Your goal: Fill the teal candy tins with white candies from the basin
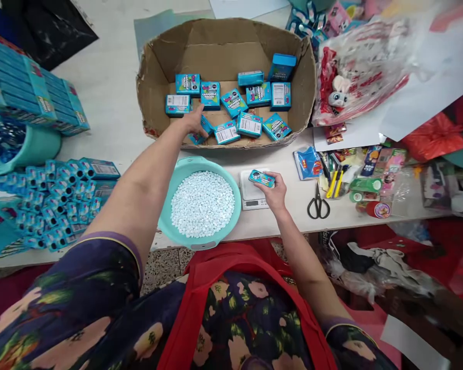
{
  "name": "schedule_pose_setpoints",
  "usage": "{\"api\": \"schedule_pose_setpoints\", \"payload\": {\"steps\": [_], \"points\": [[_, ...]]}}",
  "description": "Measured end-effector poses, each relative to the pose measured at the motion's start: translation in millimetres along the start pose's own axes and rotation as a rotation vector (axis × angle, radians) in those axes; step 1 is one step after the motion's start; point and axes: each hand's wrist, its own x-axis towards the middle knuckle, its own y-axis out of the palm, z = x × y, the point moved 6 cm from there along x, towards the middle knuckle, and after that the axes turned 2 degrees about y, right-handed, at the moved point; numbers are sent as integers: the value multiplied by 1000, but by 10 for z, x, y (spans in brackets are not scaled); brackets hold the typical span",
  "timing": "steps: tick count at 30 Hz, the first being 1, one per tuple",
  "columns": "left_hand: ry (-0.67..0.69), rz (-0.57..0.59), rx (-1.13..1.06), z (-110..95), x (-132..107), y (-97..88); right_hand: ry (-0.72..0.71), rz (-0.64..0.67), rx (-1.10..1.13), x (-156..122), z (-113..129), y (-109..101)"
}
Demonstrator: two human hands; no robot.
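1. Right hand [277,194]: fingers pinching a small blue box [259,178] by its right-hand end, with the printed side up.

2. Position of that small blue box: held over the pan of the white scale [250,191]. It appears to be clear of the pan, though contact cannot be ruled out from this angle. Its long axis runs mostly sideways, the left end slightly farther from the person.

3. Left hand [195,122]: inside the cardboard carton [224,56], toward its near left corner. The fingers lie over a partly covered blue box [206,124] – whether they have closed on it cannot be told.

4. Governing relation: the partly covered blue box sits directly beneath the left fingers and shows on both sides of them. Its long axis cannot be told. The left hand is plainly the nearer; the right hand is well apart, closer to the person and farther right.

5. Pose: the left arm is extended forward, passing over the left edge of the turquoise basin [231,226], knuckles upward. The right forearm comes in from the lower right, angled forward and left.

6. Surroundings: the basin holds white pellets [202,203] and stands left of the scale. Black-handled scissors [318,198] lie right of the scale – on the desk [250,159].
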Motion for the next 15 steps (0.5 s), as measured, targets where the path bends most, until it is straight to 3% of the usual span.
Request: {"api": "schedule_pose_setpoints", "payload": {"steps": [2,4,8,12,13,15], "points": [[-111,54,-57,91,51,111,-66,14,-63,-1,-10,-41],[-183,7,-142,140,1,102,-165,-18,-160,-64,68,-129],[-117,-253,-483,51,-261,-268,-334,-172,-284,-301,379,-289],[80,-538,-936,-119,-919,-721,-472,-136,-287,-548,710,-127],[94,-572,-1043,-140,-1131,-740,-489,-106,-279,-598,768,-48],[65,-536,-1281,-160,-1526,-589,-504,-49,-253,-685,846,124]]}}
